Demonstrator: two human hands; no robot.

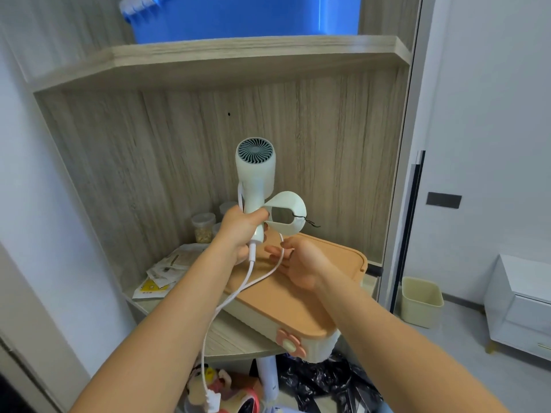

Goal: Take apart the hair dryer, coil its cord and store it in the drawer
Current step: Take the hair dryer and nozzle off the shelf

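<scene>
I hold a pale green hair dryer (255,171) upright, its rear grille facing me. My left hand (240,231) grips its handle. A detached nozzle piece (288,213) of the same colour hangs at the handle, beside my left fingers. The white cord (244,286) loops from the handle's base through my right hand (299,262), whose fingers pinch it, then drops to the white plug (212,401) near the floor. Below my hands sits a cream drawer box (316,348) with an orange top and a flower-shaped knob (290,342), shut.
The box rests on a wooden corner shelf (229,338) with jars (203,223) and paper packets (167,269) at its back left. A blue bin (244,17) stands on the upper shelf. Black bags (325,383) and clutter lie below. A beige wastebasket (420,302) stands at right.
</scene>
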